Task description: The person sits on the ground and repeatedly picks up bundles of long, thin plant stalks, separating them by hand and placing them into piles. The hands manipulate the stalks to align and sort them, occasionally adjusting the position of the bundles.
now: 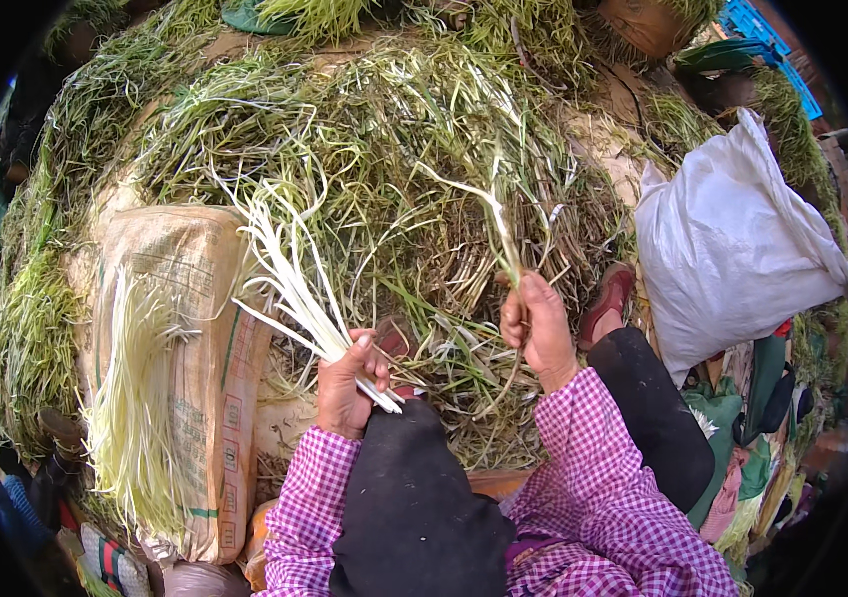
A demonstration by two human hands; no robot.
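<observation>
My left hand (pixel 349 390) is closed round the lower ends of a bunch of long, white, chive-like stalks (pixel 294 289). Their thin tips fan out up and to the left, and the cut-looking ends stick out above my dark-trousered knee. Further right, my right hand (pixel 543 326) pinches a single chive-like stalk (pixel 499 224) between thumb and fingers. This stalk stands upright from the grip, pale and partly brownish, with a leaf bending off to the left. The two hands are apart, over a large heap of loose green stalks and leaves (pixel 374 169).
At the left, a pile of cleaned pale stalks (pixel 135 398) lies on a folded tan woven sack (pixel 210 348). A full white sack (pixel 732 239) stands at the right, near my red shoe (pixel 611 298). A blue plastic crate (pixel 767 45) sits at the far right.
</observation>
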